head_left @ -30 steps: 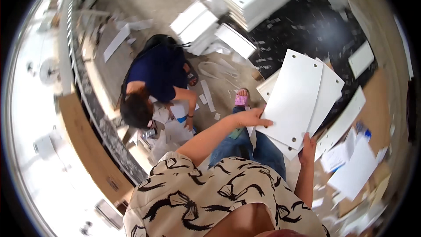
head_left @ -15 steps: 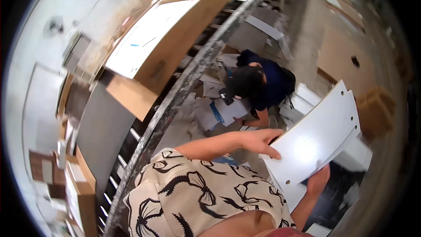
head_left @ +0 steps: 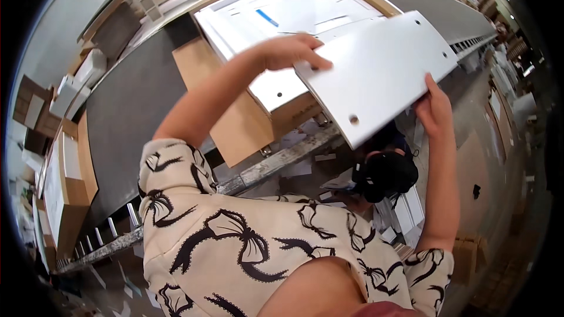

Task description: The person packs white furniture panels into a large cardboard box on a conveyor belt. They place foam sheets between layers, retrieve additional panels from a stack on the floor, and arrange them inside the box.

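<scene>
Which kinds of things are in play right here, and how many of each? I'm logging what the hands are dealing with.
White drilled panel, held up: 1
Hands on it, left hand and right hand: 2
Open cardboard box with white sheets under the panel: 1
Other person crouched below: 1
Total: 5

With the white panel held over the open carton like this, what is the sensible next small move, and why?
Probably lower the white panel flat into the open cardboard carton. The left hand holds its near edge and the right hand its far edge, so it hangs above the carton on the conveyor belt, where white panels already lie.
</scene>
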Demonstrator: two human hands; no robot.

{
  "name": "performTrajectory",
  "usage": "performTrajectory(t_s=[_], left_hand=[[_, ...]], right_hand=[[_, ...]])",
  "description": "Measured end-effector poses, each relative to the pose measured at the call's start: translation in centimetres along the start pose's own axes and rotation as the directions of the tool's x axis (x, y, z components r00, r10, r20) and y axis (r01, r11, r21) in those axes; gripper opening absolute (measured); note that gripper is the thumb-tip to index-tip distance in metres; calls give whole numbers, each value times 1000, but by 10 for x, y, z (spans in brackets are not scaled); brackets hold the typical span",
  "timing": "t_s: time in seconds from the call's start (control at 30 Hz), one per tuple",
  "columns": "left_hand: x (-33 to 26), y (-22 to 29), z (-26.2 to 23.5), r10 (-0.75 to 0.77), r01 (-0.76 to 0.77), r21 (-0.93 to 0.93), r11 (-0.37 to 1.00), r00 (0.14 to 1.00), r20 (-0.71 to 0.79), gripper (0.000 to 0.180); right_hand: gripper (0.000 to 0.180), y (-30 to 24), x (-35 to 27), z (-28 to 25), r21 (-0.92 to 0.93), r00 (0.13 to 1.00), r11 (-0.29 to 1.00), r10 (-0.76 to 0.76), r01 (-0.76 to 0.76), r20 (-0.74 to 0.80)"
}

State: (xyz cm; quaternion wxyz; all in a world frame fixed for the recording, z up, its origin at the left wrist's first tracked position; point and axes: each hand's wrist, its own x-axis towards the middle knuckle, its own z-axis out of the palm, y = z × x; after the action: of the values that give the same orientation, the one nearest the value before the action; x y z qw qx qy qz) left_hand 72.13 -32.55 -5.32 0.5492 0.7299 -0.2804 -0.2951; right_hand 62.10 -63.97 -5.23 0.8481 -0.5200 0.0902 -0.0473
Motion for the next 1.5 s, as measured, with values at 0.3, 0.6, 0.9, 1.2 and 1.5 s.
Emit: performTrajectory(t_s=[0.3,0.6,0.9,1.2,1.5], left_hand=[[10,-116,-88,-193,187,-48,981,943,-271,24],[-6,-119,-60,-28,224,473,852,922,-387,33],[-7,-153,-127,334,452,782,430,725,-603,63],[-13,-170,-117,25,536,812,230,831,-556,59],[-26,-112,-27,-34,307,810,500,941,-336,113]], right_hand=[[33,67,150,58,-341,914,868,402,-360,59],[27,52,178,85,-907,602,169,791,-386,-109],[55,67,330,74,-861,934,-365,103,355,342],[71,121,311,44,-917,951,-251,114,309,289],[75,125,317,38,-969,977,-133,63,209,202]])
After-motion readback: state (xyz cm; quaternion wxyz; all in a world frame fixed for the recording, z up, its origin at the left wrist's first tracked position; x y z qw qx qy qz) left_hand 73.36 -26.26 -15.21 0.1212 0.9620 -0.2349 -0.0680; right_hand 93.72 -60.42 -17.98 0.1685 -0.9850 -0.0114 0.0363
